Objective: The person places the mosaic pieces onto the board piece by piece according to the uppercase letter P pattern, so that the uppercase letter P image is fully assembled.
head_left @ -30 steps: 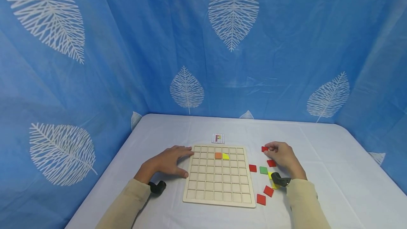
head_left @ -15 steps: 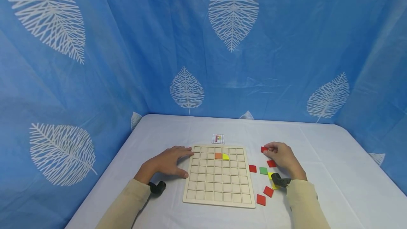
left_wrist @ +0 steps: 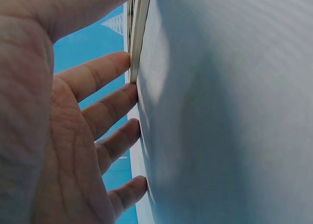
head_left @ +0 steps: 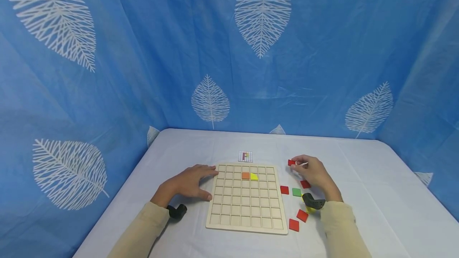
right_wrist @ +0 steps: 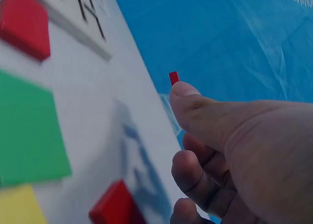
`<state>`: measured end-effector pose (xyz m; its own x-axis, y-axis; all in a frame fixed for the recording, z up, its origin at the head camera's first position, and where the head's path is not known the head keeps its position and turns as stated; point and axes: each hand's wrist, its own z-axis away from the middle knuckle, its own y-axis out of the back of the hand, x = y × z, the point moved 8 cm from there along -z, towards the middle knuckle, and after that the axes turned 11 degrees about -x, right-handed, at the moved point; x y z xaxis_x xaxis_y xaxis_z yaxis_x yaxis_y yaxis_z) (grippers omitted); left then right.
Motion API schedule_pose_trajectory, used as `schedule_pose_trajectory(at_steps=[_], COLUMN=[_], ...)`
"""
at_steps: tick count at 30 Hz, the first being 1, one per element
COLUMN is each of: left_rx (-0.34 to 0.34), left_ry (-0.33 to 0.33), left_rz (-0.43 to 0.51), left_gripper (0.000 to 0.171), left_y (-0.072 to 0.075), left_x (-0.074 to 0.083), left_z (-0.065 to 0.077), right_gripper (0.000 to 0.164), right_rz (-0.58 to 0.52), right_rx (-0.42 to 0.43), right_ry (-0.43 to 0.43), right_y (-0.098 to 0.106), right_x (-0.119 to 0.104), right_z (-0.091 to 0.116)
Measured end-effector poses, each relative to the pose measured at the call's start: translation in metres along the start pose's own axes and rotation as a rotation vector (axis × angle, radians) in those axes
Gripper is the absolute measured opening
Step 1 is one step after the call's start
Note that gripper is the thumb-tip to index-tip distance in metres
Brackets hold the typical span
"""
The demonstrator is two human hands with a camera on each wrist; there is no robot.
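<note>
Between thumb and fingertips my right hand (head_left: 312,171) pinches a red square tile (head_left: 291,163), raised above the table; only its edge (right_wrist: 173,78) shows in the right wrist view. A wooden grid board (head_left: 236,221) lies to its left. In one of the board's upper rows sit an orange tile (head_left: 245,175) and, beside it, a yellow piece (head_left: 254,176) with a slanted side. With spread fingers, my left hand (head_left: 189,181) touches the board's left edge; the left wrist view shows fingertips (left_wrist: 124,62) against that edge.
Right of the board lie several loose tiles: red ones (head_left: 284,190) (head_left: 294,225), a green tile (head_left: 296,192), and yellow ones partly hidden by the right wrist camera (head_left: 313,202). Behind the board lies a small pattern card (head_left: 245,156). A blue curtain (head_left: 305,71) hangs behind the table.
My right hand has lifted the red tile and carried it slightly left, toward the board. The left hand stays in place.
</note>
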<state>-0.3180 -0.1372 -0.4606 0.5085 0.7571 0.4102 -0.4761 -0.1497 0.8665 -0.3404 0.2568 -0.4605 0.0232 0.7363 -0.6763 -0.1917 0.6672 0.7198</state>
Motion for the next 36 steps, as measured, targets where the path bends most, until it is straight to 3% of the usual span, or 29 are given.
schedule_pose_trajectory(at_steps=[14, 25, 36], left_rx=[0.002, 0.0, -0.008], left_ry=[0.012, -0.008, -0.008], left_rz=[-0.004, -0.02, -0.002], left_gripper=[0.083, 0.083, 0.084], left_y=[0.001, 0.001, 0.0], left_x=[0.002, 0.001, 0.0], left_z=[0.001, 0.0, -0.001], right_gripper=[0.035, 0.03, 0.029], right_rz=[-0.008, -0.001, 0.005], right_rx=[0.078, 0.108, 0.067], right_ry=[0.197, 0.3, 0.323], right_y=[0.004, -0.026, -0.06], right_x=[-0.065, -0.11, -0.127], right_z=[0.008, 0.009, 0.002])
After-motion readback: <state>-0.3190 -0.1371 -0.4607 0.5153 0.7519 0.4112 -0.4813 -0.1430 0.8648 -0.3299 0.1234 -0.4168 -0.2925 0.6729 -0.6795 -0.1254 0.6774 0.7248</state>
